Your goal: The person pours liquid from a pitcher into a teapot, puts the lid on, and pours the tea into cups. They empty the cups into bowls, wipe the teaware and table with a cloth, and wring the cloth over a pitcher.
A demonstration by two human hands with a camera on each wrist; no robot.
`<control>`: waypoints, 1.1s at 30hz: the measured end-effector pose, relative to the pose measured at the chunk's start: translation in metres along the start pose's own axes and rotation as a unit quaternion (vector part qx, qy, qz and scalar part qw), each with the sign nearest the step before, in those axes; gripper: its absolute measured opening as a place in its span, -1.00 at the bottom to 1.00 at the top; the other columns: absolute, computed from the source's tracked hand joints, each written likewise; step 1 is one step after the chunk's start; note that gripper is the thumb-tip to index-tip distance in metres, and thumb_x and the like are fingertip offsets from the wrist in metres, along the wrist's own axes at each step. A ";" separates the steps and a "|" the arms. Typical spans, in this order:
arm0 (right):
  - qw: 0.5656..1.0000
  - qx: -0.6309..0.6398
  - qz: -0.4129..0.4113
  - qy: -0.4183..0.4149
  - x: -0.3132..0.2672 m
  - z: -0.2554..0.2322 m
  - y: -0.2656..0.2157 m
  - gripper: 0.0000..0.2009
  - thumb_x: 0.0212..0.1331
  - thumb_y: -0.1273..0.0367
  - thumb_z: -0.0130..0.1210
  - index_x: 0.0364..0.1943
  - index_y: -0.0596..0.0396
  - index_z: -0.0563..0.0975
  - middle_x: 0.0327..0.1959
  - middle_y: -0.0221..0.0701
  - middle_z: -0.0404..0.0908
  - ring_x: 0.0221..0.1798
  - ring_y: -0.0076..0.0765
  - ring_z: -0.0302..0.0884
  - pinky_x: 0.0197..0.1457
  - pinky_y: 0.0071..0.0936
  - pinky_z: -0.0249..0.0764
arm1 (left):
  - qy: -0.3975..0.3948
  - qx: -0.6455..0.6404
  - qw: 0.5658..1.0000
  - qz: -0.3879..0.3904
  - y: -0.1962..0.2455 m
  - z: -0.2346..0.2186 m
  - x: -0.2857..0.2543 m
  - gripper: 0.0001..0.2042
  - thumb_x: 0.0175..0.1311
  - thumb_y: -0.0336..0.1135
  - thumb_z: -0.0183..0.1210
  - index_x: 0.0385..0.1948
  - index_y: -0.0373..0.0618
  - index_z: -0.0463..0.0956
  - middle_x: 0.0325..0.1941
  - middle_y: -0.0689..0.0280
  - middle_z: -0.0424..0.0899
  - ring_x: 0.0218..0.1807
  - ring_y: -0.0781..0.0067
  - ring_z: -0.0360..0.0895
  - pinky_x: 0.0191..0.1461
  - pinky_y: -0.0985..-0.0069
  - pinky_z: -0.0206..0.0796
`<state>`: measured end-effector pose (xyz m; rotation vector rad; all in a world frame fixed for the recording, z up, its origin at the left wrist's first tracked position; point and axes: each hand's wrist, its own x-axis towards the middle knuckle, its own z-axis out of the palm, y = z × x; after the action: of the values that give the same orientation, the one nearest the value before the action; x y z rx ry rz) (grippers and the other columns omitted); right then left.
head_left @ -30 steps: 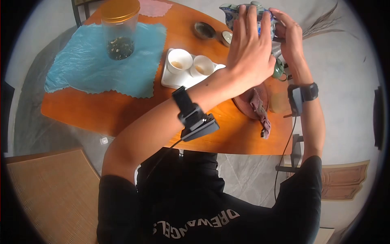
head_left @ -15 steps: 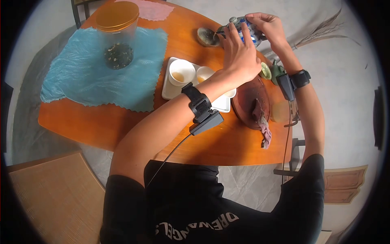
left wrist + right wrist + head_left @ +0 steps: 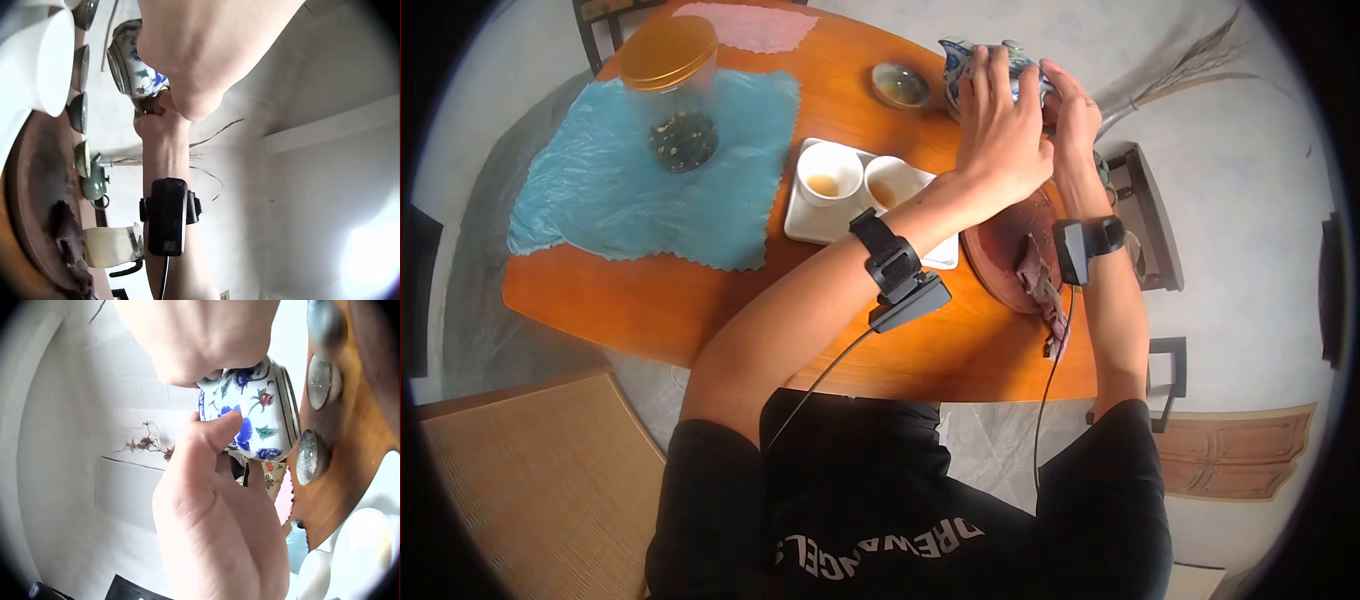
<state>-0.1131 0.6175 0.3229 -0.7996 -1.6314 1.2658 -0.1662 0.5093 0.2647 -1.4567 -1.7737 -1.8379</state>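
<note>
Both hands hold a porcelain teapot (image 3: pixel 956 80) painted with blue and red flowers, at the far side of the table. My left hand (image 3: pixel 1005 150) lies along its near side with fingers spread over the body; its thumb (image 3: pixel 228 428) presses the flowered wall in the right wrist view. At the pot's right end, my right hand (image 3: pixel 1075 120) grips it, with the handle mostly hidden. In the head view the spout points left, toward a small dark bowl (image 3: pixel 900 86) on the table. The teapot's wall (image 3: pixel 140 75) also shows between the hands in the left wrist view.
A white tray (image 3: pixel 805 222) carries white cups (image 3: pixel 830 172) with amber liquid. Nearer me, a cloth (image 3: pixel 1040 285) lies on a round brown board (image 3: pixel 1000 260). A gold-lidded jar (image 3: pixel 685 140) stands on blue cloth. A green teapot (image 3: pixel 95 186) and glass pitcher (image 3: pixel 112 245) stand right.
The teapot dipped toward the dark bowl half a second ago, and now sits levelled back beside it. My right forearm has swung inward to the left. Both hands keep their hold.
</note>
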 end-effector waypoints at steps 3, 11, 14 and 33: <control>1.000 0.018 0.008 0.012 0.013 -0.029 -0.011 -0.82 0.22 0.39 0.22 -0.14 0.10 0.73 -0.48 -0.62 0.56 -0.50 -0.72 0.29 -0.45 -0.67 0.21 | 0.033 -0.012 0.999 0.004 0.023 0.024 0.006 -0.25 -0.01 -0.43 0.24 0.30 -0.46 0.15 0.41 -0.33 0.00 0.50 -0.53 -0.16 0.52 -0.28 -0.22; 0.963 -0.231 -0.109 -0.083 0.054 -0.068 -0.036 -0.80 0.21 0.37 0.24 -0.14 0.11 0.75 -0.35 -0.52 0.70 -0.46 -0.75 0.37 -0.36 -0.74 0.34 | 0.053 -0.109 0.986 -0.112 0.045 0.083 0.014 -0.18 0.03 -0.42 0.25 0.34 -0.51 -0.01 0.41 -0.39 -0.10 0.48 -0.52 -0.18 0.51 -0.21 -0.17; 0.935 -0.285 -0.133 -0.165 0.078 -0.071 -0.024 -0.79 0.25 0.32 0.25 -0.13 0.10 0.74 -0.43 -0.54 0.70 -0.49 -0.78 0.43 -0.43 -0.72 0.37 | 0.028 -0.142 0.979 -0.142 0.035 0.086 0.015 -0.16 0.05 -0.43 0.24 0.35 -0.49 -0.08 0.40 -0.38 -0.11 0.46 -0.47 -0.13 0.53 -0.13 -0.13; 0.989 -0.097 -0.080 0.083 0.036 -0.106 -0.004 -0.79 0.19 0.36 0.33 -0.15 0.17 0.73 -0.41 -0.51 0.68 -0.44 -0.71 0.47 -0.39 -0.67 0.40 | 0.046 -0.079 0.995 -0.028 0.050 0.112 0.010 -0.25 0.01 -0.41 0.21 0.29 -0.53 0.11 0.42 -0.34 0.04 0.52 -0.47 -0.14 0.48 -0.27 -0.18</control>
<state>-0.0292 0.6888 0.3443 -0.8493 -1.6636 0.9136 -0.0803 0.5956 0.2818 -1.3623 -1.6753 -2.0816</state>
